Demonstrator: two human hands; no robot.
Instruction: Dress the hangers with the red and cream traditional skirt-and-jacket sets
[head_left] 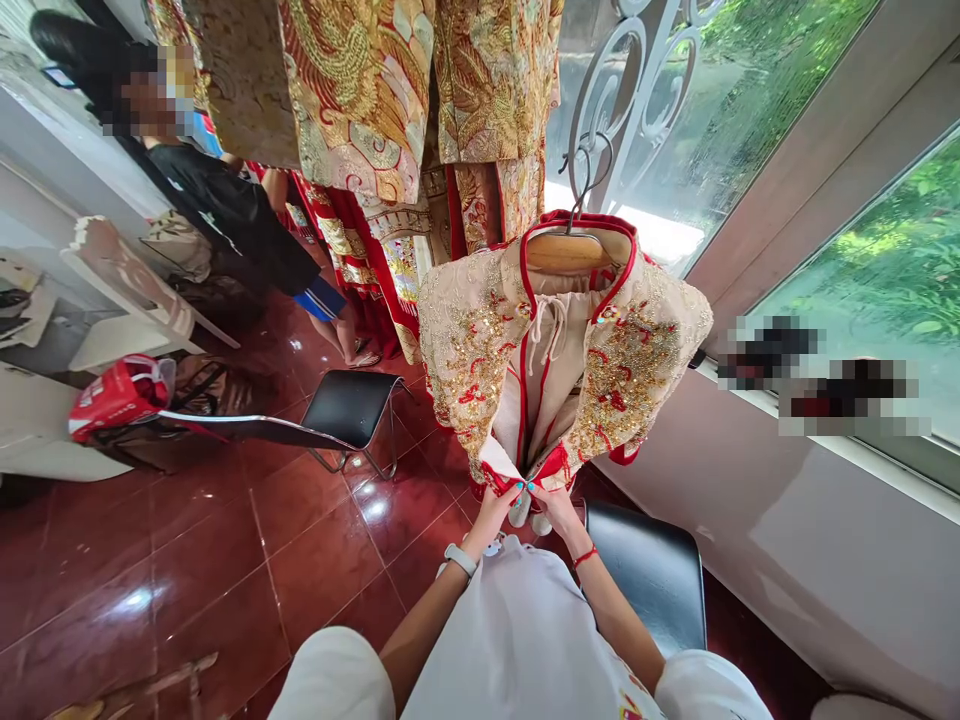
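Note:
A beige embroidered jacket (630, 350) with red trim, gold sequins and red motifs hangs in front of me on a wooden hanger (574, 253). The hanger's hook is over a white scroll-shaped metal frame. At the jacket's lower front, my left hand (501, 505) pinches the left front edge near the hem. My right hand (553, 505) pinches the opposite edge, and the two thumbs almost meet in the middle. Above them the front gapes, showing the pale lining and a tied cord (551, 330) below the collar.
More gold-embroidered garments (360, 90) hang behind to the left. A black chair (645, 575) stands close on my right, another black chair (352, 410) to the left. A person in a black shirt (225, 210) is at the far left, near a red bag (120, 400). Windows line the right side.

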